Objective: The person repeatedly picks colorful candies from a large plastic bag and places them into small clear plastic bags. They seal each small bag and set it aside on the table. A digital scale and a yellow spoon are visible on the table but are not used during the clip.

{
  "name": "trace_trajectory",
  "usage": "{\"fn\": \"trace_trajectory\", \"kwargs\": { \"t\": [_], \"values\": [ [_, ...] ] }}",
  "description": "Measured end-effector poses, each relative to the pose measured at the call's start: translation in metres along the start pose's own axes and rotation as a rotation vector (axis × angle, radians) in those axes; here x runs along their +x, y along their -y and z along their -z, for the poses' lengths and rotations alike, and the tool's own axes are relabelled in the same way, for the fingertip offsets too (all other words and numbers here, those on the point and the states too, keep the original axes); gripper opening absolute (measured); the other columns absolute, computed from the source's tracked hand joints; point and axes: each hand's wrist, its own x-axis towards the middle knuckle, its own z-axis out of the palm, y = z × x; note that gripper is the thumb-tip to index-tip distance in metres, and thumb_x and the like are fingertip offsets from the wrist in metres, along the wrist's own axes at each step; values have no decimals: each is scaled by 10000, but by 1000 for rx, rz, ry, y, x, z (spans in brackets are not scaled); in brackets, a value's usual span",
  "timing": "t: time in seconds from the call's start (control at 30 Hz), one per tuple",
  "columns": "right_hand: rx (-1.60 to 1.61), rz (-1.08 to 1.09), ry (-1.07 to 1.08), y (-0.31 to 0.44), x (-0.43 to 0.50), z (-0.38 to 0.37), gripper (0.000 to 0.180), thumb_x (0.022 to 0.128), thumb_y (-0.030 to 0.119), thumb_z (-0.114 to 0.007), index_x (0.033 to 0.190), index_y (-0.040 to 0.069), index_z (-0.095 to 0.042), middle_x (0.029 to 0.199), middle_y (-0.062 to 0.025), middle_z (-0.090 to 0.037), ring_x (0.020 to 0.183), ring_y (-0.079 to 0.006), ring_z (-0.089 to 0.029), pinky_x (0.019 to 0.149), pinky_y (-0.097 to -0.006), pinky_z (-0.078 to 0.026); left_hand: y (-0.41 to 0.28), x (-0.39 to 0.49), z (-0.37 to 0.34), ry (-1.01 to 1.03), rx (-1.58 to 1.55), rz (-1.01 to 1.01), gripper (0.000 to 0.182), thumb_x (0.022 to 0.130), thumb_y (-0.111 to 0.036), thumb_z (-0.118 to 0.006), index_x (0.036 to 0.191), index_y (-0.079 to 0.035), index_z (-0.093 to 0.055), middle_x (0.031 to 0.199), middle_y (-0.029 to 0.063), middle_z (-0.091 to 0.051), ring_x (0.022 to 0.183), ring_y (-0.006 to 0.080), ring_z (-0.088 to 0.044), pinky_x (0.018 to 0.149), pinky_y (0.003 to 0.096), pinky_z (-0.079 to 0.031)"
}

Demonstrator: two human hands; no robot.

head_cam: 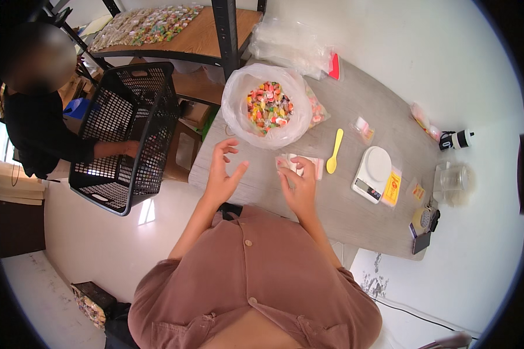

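Observation:
My left hand (225,172) hovers over the near edge of the grey wood-look table (253,174), its fingers apart and nothing in it. Thumb and fingers of my right hand (300,185) pinch a small clear plastic bag (283,160) with a bit of red on it. Small zip-lock bags (318,163) lie just beyond that hand. Past both hands stands a large translucent plastic bag (240,126), its mouth wide, with many wrapped candies (268,107) inside. A yellow plastic spoon (334,152) rests to the right, and further right is a white digital kitchen scale (371,174).
A co-worker (35,126) at left reaches into a black plastic crate (153,131). Behind, a shelf (201,35) holds bagged candies. Clear plastic bags (288,48) lie at the table's back. Tape (420,218), a phone-like device (421,243) and a clear jar (452,179) line the right side.

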Motion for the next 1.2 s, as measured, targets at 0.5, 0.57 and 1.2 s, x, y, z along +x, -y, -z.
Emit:
{"fn": "trace_trajectory", "kwargs": {
  "t": [0.5, 0.57, 1.2],
  "values": [
    [824, -467, 353, -13, 33, -22, 128, 827, 53, -612, 938, -12, -618, 833, -58, -584, 706, -83, -534, 628, -218, -424, 2, 2, -24, 233, -151, 92, 537, 786, -148, -680, 1226, -18, -400, 1105, 118, -503, 963, 185, -522, 763, 295, -467],
    [833, -580, 404, -15, 35, -22, 183, 833, 32, -599, 1011, -12, -600, 833, -39, -591, 714, -69, -531, 631, -214, -424, 3, 2, -22, 298, -356, 262, 455, 824, -122, -644, 1202, -13, -415, 1081, 93, -511, 902, 141, -535, 735, 266, -477],
    [855, -499, 243, -1, 31, -14, 380, 771, -15, -656, 1129, 9, -531, 823, -58, -640, 786, -101, -613, 687, -229, -493, 10, 9, -26, 113, -468, 174, 103, 867, -78, -588, 933, -7, -555, 868, 18, -578, 802, 75, -535, 725, 232, -445]
  ]
}}
